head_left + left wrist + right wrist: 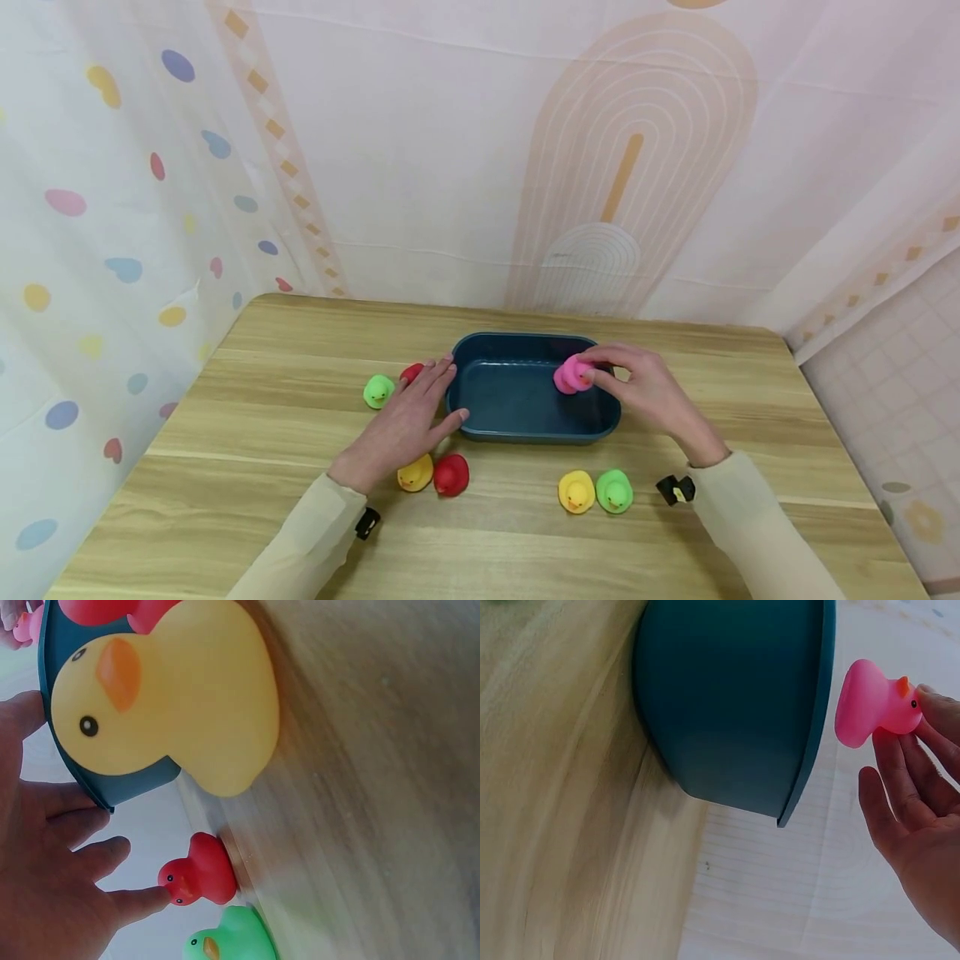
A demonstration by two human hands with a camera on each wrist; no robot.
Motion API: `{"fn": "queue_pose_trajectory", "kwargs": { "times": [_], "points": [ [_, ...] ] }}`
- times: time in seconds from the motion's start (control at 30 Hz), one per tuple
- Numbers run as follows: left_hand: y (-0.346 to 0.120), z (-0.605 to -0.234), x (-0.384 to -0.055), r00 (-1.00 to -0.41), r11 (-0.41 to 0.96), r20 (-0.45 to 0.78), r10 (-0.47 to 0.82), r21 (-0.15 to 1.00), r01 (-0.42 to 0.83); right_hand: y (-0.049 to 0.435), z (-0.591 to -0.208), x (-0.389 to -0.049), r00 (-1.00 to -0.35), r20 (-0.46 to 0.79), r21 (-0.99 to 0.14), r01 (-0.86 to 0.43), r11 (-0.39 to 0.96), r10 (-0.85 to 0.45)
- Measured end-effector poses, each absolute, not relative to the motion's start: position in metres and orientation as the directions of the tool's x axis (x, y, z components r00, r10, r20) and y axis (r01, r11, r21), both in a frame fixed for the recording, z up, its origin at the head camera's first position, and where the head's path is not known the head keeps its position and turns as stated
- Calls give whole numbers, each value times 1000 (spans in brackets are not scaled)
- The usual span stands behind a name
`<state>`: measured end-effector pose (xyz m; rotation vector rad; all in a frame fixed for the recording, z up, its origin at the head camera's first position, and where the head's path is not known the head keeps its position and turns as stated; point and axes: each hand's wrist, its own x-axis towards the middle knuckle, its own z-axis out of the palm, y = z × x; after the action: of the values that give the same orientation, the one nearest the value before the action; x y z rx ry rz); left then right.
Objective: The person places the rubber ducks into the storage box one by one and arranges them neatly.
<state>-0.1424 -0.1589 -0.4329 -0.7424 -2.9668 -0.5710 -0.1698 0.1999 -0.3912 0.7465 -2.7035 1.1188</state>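
Note:
My right hand (648, 390) pinches a pink rubber duck (574, 374) by its head, between thumb and fingertips. In the right wrist view the pink duck (874, 703) is held above the rim of a dark teal oblong tub (731, 712). With fingers extended, my left hand (405, 425) touches the left rim of the tub (517, 437). By that hand are a green duck (378, 392) and a red duck (411, 372), partly hidden by its fingers. Close to its wrist sit a yellow duck (415, 475) and another red duck (452, 476).
A second yellow duck (577, 492) and a second green duck (615, 491) stand side by side in front of the tub, toward the right. All rest on a wooden table (750, 517). A patterned curtain (420, 167) hangs behind the table and along its left side.

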Motion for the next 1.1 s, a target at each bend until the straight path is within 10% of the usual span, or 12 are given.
{"fn": "queue_pose_trajectory", "kwargs": {
  "times": [1.1],
  "points": [
    [-160, -433, -142, -881, 816, 122, 456, 338, 469, 180, -395, -205, -858, 208, -594, -492, 636, -469]
  ]
}}
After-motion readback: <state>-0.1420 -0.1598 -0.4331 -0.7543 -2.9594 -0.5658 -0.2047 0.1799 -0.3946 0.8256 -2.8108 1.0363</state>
